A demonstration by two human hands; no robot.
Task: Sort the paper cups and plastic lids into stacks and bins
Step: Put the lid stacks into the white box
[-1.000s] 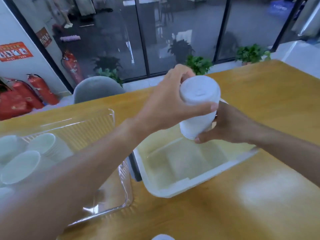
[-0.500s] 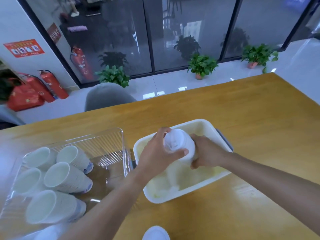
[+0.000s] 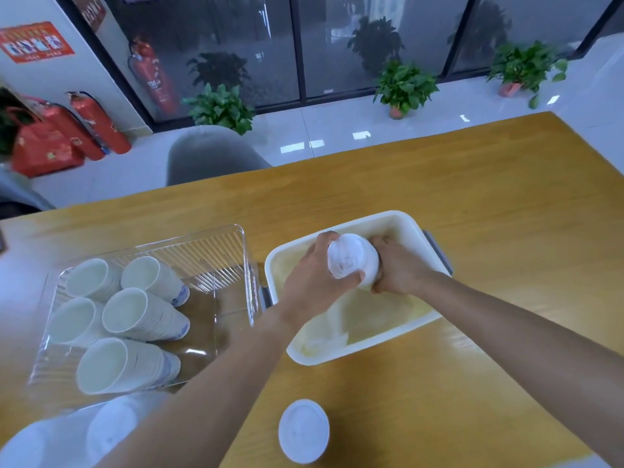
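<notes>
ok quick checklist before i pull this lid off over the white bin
1. Lid gripped: ok. Left hand curls over the lid of the lidded cup.
2. Cup body held: ok. Right hand wraps its side.
3. Cup above the white bin: ok, both hands sit within its rim.
4. Lid seal loosened: cannot tell, fingers hide the edge.
5. Room for the cup in the clear bin: ok, cup stacks fill its left, the right part is bare.
6. Loose lid on the table: not ok, still unsorted.
</notes>
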